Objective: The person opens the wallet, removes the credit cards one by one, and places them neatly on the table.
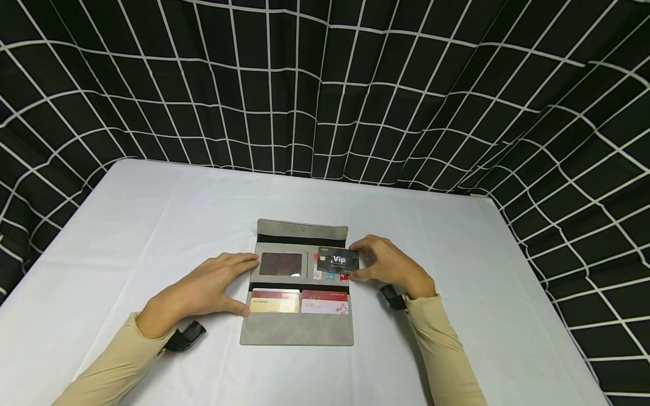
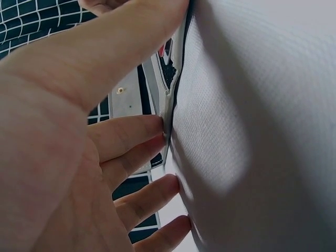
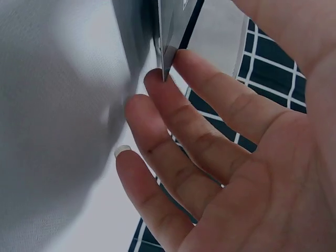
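A grey wallet point(image 1: 297, 329) lies unfolded on the white table. My right hand point(image 1: 388, 260) holds a black VIP card point(image 1: 325, 264) by its right end, over the wallet's right-hand slots, where parts of other cards show beneath it. In the right wrist view the card point(image 3: 176, 26) stands edge-on at the fingertips. My left hand point(image 1: 210, 286) touches the wallet's left edge, its fingers stretched near the clear window point(image 1: 281, 264) and its thumb lower down. In the left wrist view the fingertips point(image 2: 155, 125) meet the wallet's edge.
Bank-style cards, a yellow one point(image 1: 274, 305) and a pink VIP card point(image 1: 325, 307), sit in the wallet's lower pockets. The top flap point(image 1: 302, 229) lies folded out at the back. Black curtains point(image 1: 325, 84) with a white grid surround the white tablecloth point(image 1: 431, 225).
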`<state>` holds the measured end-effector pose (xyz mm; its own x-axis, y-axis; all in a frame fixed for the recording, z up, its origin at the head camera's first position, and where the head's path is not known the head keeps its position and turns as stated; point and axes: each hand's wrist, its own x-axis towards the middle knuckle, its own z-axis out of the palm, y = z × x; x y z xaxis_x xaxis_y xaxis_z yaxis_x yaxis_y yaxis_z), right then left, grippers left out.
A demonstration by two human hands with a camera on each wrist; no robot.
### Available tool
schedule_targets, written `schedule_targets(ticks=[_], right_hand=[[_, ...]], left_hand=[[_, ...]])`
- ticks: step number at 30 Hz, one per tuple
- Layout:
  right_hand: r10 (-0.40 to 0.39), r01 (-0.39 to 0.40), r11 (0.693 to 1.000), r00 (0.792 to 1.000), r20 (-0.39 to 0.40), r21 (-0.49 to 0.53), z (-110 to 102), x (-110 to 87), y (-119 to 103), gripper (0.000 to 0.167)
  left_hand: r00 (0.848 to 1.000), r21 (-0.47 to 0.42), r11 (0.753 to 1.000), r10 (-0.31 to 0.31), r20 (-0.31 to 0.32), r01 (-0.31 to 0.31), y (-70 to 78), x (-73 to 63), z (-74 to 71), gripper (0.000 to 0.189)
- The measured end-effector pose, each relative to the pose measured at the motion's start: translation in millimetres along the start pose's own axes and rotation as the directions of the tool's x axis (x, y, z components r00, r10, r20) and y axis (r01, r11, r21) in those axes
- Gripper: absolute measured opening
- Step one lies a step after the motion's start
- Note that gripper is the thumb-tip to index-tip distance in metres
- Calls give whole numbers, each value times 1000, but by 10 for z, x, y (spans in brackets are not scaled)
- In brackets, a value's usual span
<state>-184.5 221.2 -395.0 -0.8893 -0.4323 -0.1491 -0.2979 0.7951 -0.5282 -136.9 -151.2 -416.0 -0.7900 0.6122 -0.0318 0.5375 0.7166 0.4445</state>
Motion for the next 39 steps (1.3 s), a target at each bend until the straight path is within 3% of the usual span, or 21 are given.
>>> schedule_targets(ticks=[9, 17, 25, 39], right_hand=[[39, -41, 997, 999, 28, 62, -16, 0, 32, 58], [4, -5, 996, 1000, 6, 95, -31, -1, 74, 60], [-43, 47, 991, 999, -33, 126, -18, 14, 109, 39], [-61, 72, 987, 995, -77, 145, -20, 35, 78, 25]], left_hand=[[1000, 1, 1000, 1, 1, -1, -1, 0, -3, 97], [1000, -4, 1000, -3, 0, 3, -2, 0, -4, 97], [1000, -11, 1000, -10, -2, 10, 3, 3, -11, 97], [1000, -7, 1000, -4, -12, 4, -12, -4, 2, 97]])
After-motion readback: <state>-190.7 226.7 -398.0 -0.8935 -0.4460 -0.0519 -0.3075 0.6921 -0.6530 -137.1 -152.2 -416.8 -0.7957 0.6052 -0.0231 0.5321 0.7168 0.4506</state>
